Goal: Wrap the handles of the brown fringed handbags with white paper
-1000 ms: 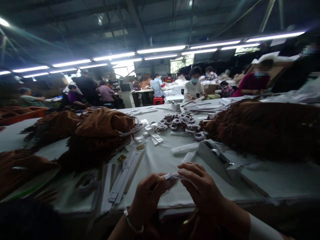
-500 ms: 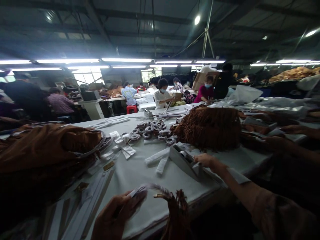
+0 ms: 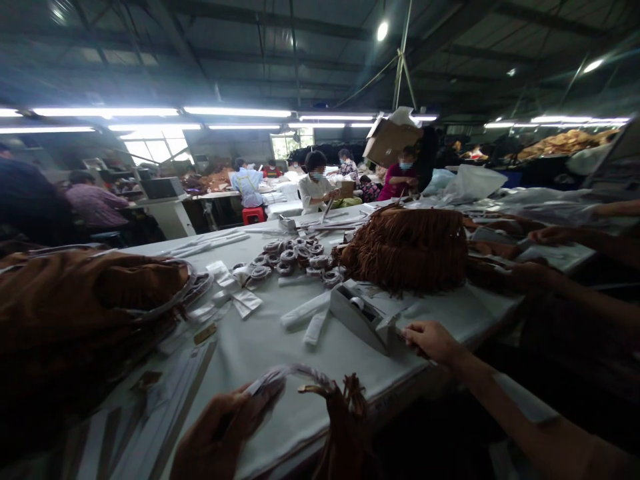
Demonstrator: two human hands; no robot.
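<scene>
My left hand (image 3: 227, 420), low in the view, is closed round a strap (image 3: 295, 373) wrapped in clear plastic. The strap curves over to a brown fringed piece (image 3: 345, 427), which hangs at the table's near edge; its lower part is cut off by the frame. At the front end of a grey tape dispenser (image 3: 357, 320), my right hand (image 3: 431, 341) has its fingers pinched together, seemingly on the end of clear tape, which barely shows. A white patch lies on the right forearm. Two flat white packets (image 3: 313, 317) rest beside the dispenser.
Coiled wrapped straps (image 3: 295, 257) lie mid-table, with a brown fringed pile (image 3: 410, 250) to their right. More brown goods (image 3: 90, 287) are heaped at left, above white strips (image 3: 165, 407). A co-worker's hands (image 3: 535, 273) work at right; other people sit beyond.
My right hand has drawn back to the right, away from the dispenser's cutting end. My left hand still holds the strap. The whole view has shifted slightly.
</scene>
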